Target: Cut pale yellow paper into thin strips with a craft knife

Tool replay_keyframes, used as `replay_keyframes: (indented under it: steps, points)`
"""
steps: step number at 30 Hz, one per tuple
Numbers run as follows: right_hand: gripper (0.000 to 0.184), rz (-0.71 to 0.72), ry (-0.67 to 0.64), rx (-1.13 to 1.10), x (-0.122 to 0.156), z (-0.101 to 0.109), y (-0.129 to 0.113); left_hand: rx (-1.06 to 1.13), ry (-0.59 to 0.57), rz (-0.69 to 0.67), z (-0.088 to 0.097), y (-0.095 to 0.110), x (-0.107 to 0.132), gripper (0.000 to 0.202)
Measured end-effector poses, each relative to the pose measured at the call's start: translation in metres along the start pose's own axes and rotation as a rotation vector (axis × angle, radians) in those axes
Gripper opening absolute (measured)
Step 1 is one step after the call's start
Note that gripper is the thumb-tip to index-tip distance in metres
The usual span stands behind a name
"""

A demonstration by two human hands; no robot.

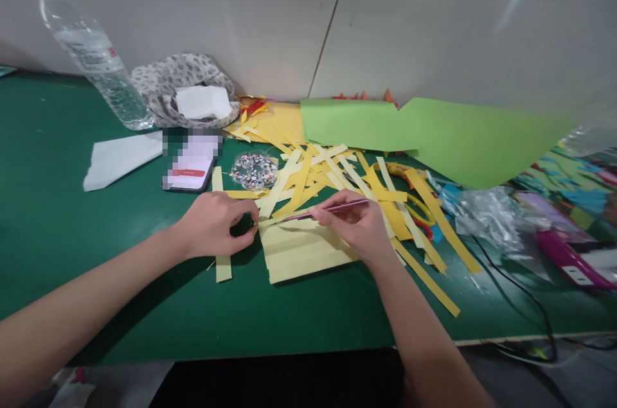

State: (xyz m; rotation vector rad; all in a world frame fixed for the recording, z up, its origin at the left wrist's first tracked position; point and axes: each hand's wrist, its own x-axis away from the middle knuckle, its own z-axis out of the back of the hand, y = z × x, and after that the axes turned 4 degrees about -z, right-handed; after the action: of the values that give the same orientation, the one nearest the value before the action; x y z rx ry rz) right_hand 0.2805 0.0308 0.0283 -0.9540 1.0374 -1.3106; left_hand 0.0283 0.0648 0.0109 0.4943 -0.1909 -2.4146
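My right hand (355, 223) is closed on a thin pink pencil (332, 207) that lies almost flat, its tip pointing left over a pale yellow paper sheet (301, 254). My left hand (216, 223) rests with curled fingers on the green table (120, 292) at the sheet's left edge, thumb and fingertips pinched at the paper's corner. A heap of yellow paper strips (328, 177) lies just behind both hands. One loose strip (222, 266) lies under my left wrist.
A phone (191, 160), a round clear tray of small beads (254, 170), white tissue (120, 157), a water bottle (94, 54) and a patterned cloth (183, 77) stand at the back left. Green paper (434, 132), yellow-handled scissors (412, 202), plastic wrap (491, 215) and a cable (520, 292) lie right.
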Motion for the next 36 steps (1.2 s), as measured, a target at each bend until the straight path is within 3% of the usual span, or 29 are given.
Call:
replay_keyframes:
  steps: [5,12,21,36]
  points:
    - [0.016,-0.029,-0.057,0.011,0.0011,-0.0021,-0.0007,0.061,-0.038,0.012,0.0004,0.0020,-0.0013,0.015]
    - [0.019,-0.031,-0.037,-0.015,0.0008,0.0002,-0.0008,0.130,-0.063,-0.030,0.0026,0.0035,-0.0011,0.015]
    - [0.015,-0.088,-0.180,-0.083,0.0004,0.0001,-0.0038,0.153,-0.078,-0.021,0.0018,0.0028,-0.0010,0.013]
    - [0.019,-0.130,-0.218,-0.043,-0.0009,-0.0014,-0.0019,0.158,-0.089,-0.008,0.0014,0.0033,-0.0017,0.013]
